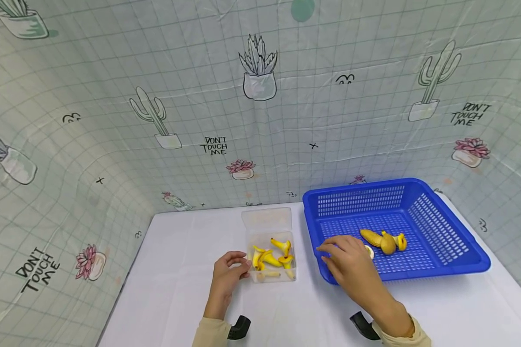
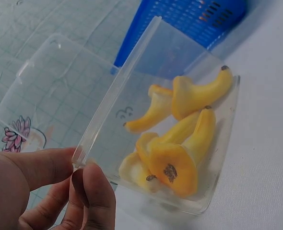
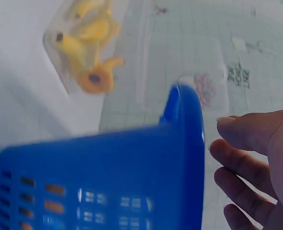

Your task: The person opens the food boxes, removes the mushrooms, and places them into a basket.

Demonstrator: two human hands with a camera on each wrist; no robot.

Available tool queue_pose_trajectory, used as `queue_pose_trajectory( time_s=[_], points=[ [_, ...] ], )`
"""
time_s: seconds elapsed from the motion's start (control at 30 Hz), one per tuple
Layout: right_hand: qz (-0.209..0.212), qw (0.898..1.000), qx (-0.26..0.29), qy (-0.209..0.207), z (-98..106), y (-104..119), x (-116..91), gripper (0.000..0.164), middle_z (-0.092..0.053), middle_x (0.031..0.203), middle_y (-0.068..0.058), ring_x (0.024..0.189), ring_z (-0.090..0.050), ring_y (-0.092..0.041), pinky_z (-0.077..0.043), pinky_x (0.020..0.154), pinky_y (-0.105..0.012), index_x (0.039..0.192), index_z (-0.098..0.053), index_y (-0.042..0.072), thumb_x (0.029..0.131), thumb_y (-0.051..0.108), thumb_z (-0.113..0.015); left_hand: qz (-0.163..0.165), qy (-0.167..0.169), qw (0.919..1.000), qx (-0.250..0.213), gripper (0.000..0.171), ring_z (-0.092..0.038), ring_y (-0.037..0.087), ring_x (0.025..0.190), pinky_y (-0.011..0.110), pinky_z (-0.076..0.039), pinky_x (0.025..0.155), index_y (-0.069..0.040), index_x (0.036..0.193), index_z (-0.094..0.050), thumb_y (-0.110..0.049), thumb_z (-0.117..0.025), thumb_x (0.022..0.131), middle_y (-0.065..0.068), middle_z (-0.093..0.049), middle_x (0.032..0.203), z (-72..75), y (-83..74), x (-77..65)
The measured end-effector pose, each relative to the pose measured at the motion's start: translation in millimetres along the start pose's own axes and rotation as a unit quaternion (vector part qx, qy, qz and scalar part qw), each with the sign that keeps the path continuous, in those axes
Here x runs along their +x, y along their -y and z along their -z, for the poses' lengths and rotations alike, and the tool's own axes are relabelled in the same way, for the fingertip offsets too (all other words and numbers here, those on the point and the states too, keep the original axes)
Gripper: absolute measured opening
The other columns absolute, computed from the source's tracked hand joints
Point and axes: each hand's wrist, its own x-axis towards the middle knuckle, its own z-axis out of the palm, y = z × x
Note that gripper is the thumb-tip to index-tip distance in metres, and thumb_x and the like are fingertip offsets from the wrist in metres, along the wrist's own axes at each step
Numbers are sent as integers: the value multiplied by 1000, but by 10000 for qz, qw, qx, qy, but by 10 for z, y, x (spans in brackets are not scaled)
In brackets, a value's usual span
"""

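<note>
A clear plastic box [image 1: 272, 277] with its lid [image 1: 267, 219] tipped back stands on the table, holding several yellow trumpet-shaped mushrooms [image 2: 175, 163]. My left hand [image 1: 226, 277] pinches the box's rim at one corner between thumb and fingers. Above the left side of a blue basket [image 1: 443, 267] hovers my right hand [image 1: 351, 262], with nothing in it. Its fingers are loosely bent, apart from the basket's rim in the right wrist view. Inside the basket lie a long yellowish piece [image 1: 370, 237], a round brownish mushroom [image 1: 388, 244] and a yellow mushroom [image 1: 401, 242]. A whitish round piece [image 1: 370, 251] is partly hidden behind the right hand.
A white cloth covers the table [image 1: 173, 274]. Behind it and at the sides hangs a grid-patterned sheet [image 1: 286, 125] printed with potted plants. The basket's raised slotted walls stand right of the box, with a narrow strip of table between them.
</note>
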Motion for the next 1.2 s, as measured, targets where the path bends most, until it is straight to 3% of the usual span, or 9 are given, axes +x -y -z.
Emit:
queue_pose_trajectory(
  time_s=[0.63, 0.97, 1.2],
  points=[
    [-64, 9951, 69, 980, -405, 375, 260, 30, -73, 107, -1, 107, -65, -26, -53, 103, -53, 106, -79, 12, 81, 1, -90, 8, 32, 10000, -67, 30, -61, 13, 70, 21, -59, 63, 12, 119, -63, 6, -75, 92, 9, -66, 94, -17, -8, 9],
    [316, 9952, 146, 910, -733, 475, 468, 27, -73, 104, -2, 103, -65, -25, -53, 98, -48, 103, -79, 10, 80, 0, -90, -9, 38, 9999, -140, 30, -61, 12, 68, 21, -58, 61, 13, 119, -62, 8, -74, 92, 8, -66, 92, -15, 6, 20],
    [278, 9919, 96, 1238, -917, 545, 557, 22, -73, 100, -2, 100, -65, -24, -52, 99, -45, 101, -79, 9, 82, 3, -89, -2, 21, 10000, -85, 31, -60, 12, 67, 20, -58, 61, 14, 121, -62, 8, -74, 92, 9, -67, 95, -3, 31, 27]
  ],
)
